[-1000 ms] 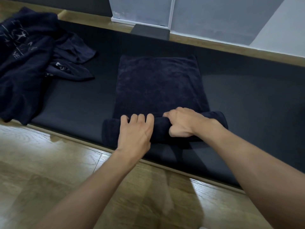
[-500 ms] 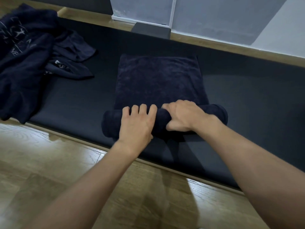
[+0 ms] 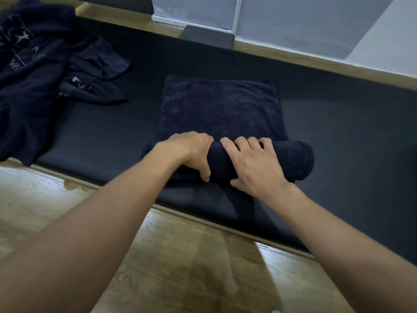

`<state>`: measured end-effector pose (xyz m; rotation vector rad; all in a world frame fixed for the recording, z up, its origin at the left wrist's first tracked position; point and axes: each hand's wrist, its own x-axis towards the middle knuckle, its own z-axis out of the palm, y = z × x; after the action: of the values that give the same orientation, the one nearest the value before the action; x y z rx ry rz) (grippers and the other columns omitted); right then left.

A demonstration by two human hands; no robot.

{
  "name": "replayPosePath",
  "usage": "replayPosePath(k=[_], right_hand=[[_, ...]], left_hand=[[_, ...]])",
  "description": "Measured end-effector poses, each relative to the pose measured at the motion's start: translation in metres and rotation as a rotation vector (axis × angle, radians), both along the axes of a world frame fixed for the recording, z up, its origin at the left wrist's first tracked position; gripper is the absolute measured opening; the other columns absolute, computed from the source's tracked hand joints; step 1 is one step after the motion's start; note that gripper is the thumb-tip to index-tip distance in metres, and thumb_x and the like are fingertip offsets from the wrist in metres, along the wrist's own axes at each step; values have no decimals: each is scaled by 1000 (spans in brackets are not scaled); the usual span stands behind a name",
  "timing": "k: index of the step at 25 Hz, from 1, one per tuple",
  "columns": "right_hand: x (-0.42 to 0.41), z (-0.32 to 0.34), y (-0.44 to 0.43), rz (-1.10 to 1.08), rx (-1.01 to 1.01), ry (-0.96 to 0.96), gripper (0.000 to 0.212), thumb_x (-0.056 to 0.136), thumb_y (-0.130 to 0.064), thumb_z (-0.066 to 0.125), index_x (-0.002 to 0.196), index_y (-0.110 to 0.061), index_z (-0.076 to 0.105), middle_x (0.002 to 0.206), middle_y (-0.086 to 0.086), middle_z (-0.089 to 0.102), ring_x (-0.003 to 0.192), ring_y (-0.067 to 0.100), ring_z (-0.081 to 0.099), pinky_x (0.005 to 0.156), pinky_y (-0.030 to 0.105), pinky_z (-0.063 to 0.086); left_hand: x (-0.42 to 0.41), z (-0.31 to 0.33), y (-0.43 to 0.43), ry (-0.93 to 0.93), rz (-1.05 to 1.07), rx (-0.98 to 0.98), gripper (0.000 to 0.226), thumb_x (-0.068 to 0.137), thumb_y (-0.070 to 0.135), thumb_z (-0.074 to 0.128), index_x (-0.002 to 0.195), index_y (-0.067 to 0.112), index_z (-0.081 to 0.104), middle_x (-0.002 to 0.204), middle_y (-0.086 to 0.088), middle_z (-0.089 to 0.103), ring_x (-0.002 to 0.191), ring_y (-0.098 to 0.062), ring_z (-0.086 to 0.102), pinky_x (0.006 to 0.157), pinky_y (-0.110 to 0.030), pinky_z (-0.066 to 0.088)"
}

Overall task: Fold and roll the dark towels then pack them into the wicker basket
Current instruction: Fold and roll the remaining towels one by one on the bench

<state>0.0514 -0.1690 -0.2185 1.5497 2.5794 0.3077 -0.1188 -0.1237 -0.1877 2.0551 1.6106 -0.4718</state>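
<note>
Head view, frame centre: I see left hand (image 3: 189, 154) and right hand (image 3: 255, 164) side by side, both gripping the half-rolled dark towel (image 3: 221, 111) on the black mat (image 3: 338, 136); towel pile (image 3: 29, 86) upper left.

One half-rolled dark towel (image 3: 221, 109) lies at centre. Two hands grip it: left hand (image 3: 189, 152), right hand (image 3: 255, 168). One heap of dark towels (image 3: 33, 75) at ten o'clock, number unclear. One black mat (image 3: 338, 132); one grey block (image 3: 207, 38) at twelve o'clock.

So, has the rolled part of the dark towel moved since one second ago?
Yes. The roll has moved away from the near edge of the black mat, toward the wall, over the towel's flat part.
</note>
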Motion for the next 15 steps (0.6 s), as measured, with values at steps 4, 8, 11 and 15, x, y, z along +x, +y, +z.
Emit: replayPosePath(k=[4,8,11,15], right_hand=[[-4,27,40,-53,-520,177,65,66,-35,74,126,-28,48,96,-8,63,93,21,59,78,35,41],[-12,42,51,-177,-817,141,78,62,-32,79,132,-30,44,103,-7,59,98,19,56,86,40,50],[-4,19,13,-100,-319,40,97,66,-43,78,146,-27,26,131,1,46,116,26,47,100,46,35],[-9,5,4,-93,-27,104,70,66,-32,76,129,-22,46,107,1,60,98,26,56,89,42,36]], left_hand=[[9,-25,-60,241,-34,652,78,63,33,83,127,16,43,112,-7,56,104,-29,55,99,-47,36],[-5,-30,-58,166,-119,727,55,61,28,77,109,15,52,91,-2,58,86,-26,55,84,-42,37],[-5,-16,-27,78,-130,393,49,67,38,74,101,21,44,90,7,52,91,-22,54,80,-38,30],[-1,1,4,61,-41,73,60,63,40,82,107,24,45,99,6,58,98,-21,53,85,-39,32]])
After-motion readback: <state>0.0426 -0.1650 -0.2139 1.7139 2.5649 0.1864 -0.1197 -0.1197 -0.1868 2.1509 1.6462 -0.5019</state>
